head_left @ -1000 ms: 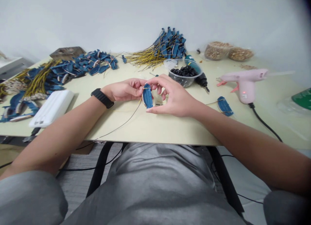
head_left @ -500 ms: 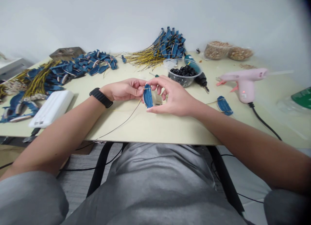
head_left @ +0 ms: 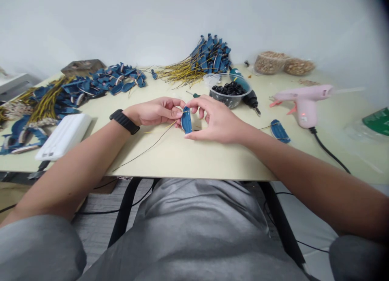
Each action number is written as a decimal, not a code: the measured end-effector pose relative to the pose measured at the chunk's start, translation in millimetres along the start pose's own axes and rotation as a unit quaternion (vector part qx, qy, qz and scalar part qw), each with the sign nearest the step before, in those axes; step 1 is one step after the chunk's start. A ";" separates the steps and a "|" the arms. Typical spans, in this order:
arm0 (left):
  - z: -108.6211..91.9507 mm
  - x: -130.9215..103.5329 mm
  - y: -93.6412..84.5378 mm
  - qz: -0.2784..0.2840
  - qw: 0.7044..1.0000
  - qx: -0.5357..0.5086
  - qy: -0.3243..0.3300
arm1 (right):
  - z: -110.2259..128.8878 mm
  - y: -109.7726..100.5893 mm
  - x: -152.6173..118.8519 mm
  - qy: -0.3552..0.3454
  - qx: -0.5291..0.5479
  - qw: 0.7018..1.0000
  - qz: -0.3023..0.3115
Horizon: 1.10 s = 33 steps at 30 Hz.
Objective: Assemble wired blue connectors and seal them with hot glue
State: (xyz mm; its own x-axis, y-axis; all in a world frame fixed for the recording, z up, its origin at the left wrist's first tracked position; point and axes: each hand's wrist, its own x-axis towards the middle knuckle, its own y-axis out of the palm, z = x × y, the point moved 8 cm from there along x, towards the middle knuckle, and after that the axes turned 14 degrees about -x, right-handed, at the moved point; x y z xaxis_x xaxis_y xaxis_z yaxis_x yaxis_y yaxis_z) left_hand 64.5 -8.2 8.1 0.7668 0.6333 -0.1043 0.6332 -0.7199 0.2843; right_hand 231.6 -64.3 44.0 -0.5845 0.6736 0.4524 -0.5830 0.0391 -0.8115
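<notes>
Above the smooth, pale tabletop (head_left: 212,163), the right hand (head_left: 217,121) gripped a blue piece (head_left: 187,123) by its ends, while the left hand (head_left: 158,111) pinched a thin, yellow-to-dark cord (head_left: 152,145) beside it. The piece looked slim, elongated and matte, its left side bowed and pale-edged, a yellow strand crossing near its top.
</notes>
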 end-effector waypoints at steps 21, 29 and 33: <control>-33.6 -9.1 -13.6 -0.142 0.912 0.377 0.080 | -14.0 -4.1 -0.3 0.105 -0.077 0.990 0.050; -41.3 -13.9 -23.1 -0.186 0.794 0.574 0.066 | -16.3 -1.9 4.3 0.146 -0.127 0.978 0.081; -41.3 -13.5 -25.8 -0.183 0.763 0.618 0.055 | -15.7 2.7 7.5 0.159 -0.133 0.973 0.099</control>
State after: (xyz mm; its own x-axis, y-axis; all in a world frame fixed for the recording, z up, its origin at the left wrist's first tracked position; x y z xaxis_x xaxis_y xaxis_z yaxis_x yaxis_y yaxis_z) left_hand 33.5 13.5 41.6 0.5453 0.8267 0.1385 0.4701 -0.1649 -0.8671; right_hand 234.5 -47.5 39.4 -0.4409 0.8804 0.1747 -0.2853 0.0471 -0.9573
